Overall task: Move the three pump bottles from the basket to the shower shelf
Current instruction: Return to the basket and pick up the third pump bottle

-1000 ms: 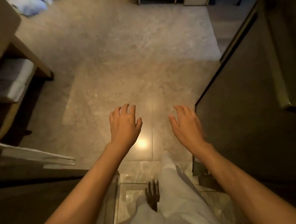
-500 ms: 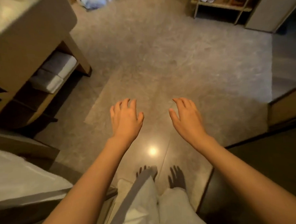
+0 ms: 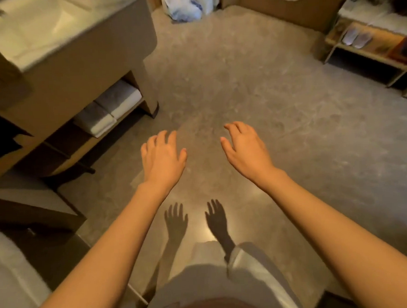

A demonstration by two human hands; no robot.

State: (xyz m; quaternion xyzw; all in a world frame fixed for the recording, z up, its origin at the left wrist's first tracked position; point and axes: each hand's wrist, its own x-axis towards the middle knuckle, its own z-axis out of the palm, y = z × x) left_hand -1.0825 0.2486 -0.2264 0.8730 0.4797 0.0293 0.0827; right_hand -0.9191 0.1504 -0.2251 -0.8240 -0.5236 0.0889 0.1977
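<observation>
Presently, neither hand had a grip on anything. Left hand was held out palm down, fingers relaxed and slightly spread, nothing in it. Right hand likewise palm down, fingers loosely bent and apart, holding nothing. Both forearms reached forward from the lower corners of the view, hands near each other above the floor, not touching it. Their two shadows lay on the glossy tile just below the wrists, beside a bright light reflection.

Pump bottles, basket and shower shelf: none could be made out in this view; location could not be told.

Below the hands, pale trousers of the person showed at the bottom centre.

To the left stood a vanity counter with a pale basin top, blurred. On its open lower shelf lay folded white towels, stacked side by side. A white surface filled the lower left corner, too blurred to identify.

At far top centre, a white plastic bag sat on the floor against the wall. At upper right, a low wooden rack held a pair of pale slippers and some coloured flat items, indistinct.
</observation>
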